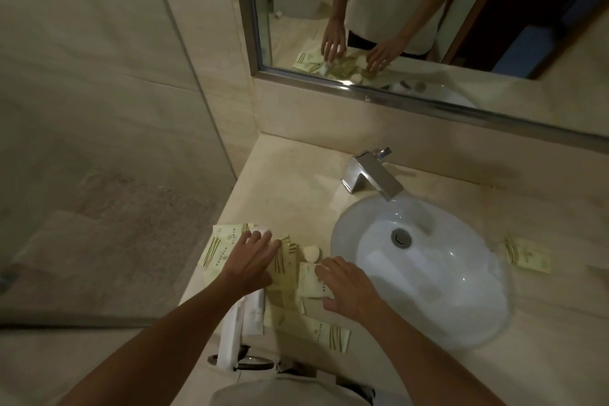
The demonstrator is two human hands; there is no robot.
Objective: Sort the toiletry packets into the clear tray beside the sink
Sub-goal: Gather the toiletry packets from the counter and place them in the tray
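Several pale yellow toiletry packets (pixel 220 244) with green stripes lie in a loose pile on the counter left of the sink (pixel 425 270). My left hand (pixel 253 262) rests flat on the pile, fingers spread, fingertips touching a white packet (pixel 263 230). My right hand (pixel 349 287) lies palm down on another packet (pixel 309 280) near the basin's left rim. A small round soap (pixel 311 253) sits between my hands. Long white packets (pixel 242 323) lie at the counter's front edge. One more yellow packet (pixel 527 254) lies right of the basin. The clear tray is hard to make out under the pile.
A chrome faucet (pixel 372 175) stands behind the basin. A mirror (pixel 412 16) on the wall reflects my arms and the pile. A glass shower partition (pixel 99 142) is at the left. The beige counter (pixel 296 181) runs back to the wall.
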